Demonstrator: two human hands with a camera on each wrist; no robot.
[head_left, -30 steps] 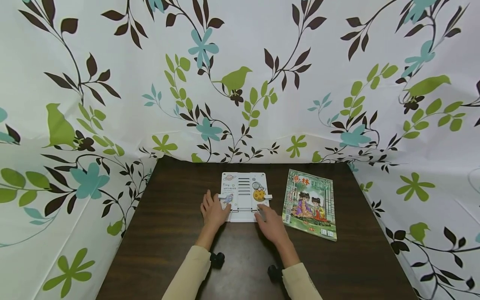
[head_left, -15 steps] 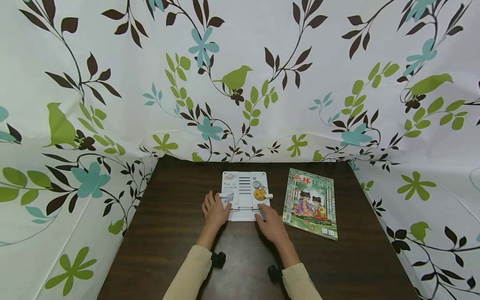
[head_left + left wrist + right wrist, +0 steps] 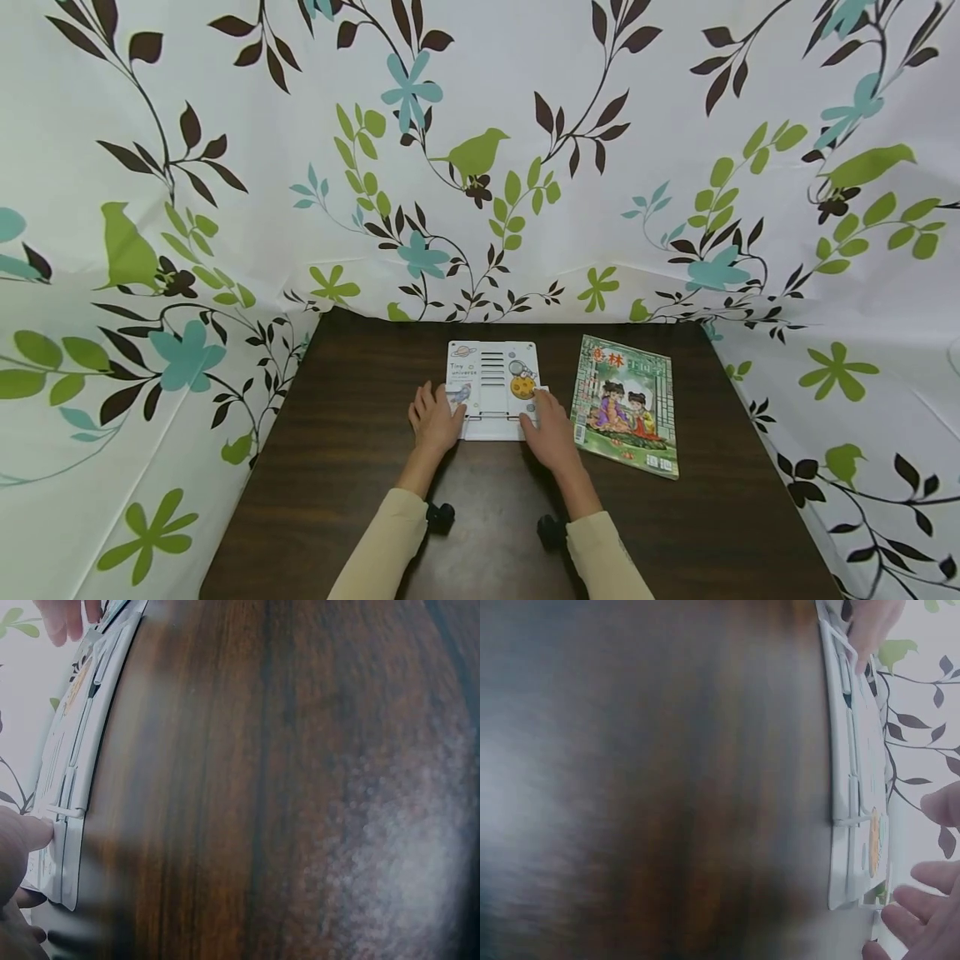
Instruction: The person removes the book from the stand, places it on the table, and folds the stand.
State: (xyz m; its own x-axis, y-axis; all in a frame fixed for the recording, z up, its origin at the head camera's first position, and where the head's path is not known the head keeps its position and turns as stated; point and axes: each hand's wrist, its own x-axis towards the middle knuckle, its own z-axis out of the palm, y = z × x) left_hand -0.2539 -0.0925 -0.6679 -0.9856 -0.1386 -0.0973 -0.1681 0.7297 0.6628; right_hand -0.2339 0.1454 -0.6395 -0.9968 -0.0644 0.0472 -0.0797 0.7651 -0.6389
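A white book stand [image 3: 492, 392] printed with a planet, rocket and astronaut lies flat on the dark wooden table. My left hand [image 3: 438, 419] is at its left side, the thumb on the front left corner and the other fingers extended along the edge. In the left wrist view the left thumb [image 3: 34, 831] touches the stand's face. My right hand [image 3: 553, 435] is at the right side, its thumb by the front right corner. Its fingers [image 3: 915, 906] are spread apart, close to the stand's edge in the right wrist view. Hands partly cover the stand's side clips.
To the right lies a magazine [image 3: 624, 406] with two illustrated figures on its green cover, close beside my right hand. The dark wooden table [image 3: 360, 367] meets a white, leaf-and-bird patterned sheet [image 3: 480, 167] at the back and sides.
My right hand has moved up along the stand's right side, over its clip. My left hand has come slightly inward, covering the left clip. The stand stays flat; the head view shifts a little.
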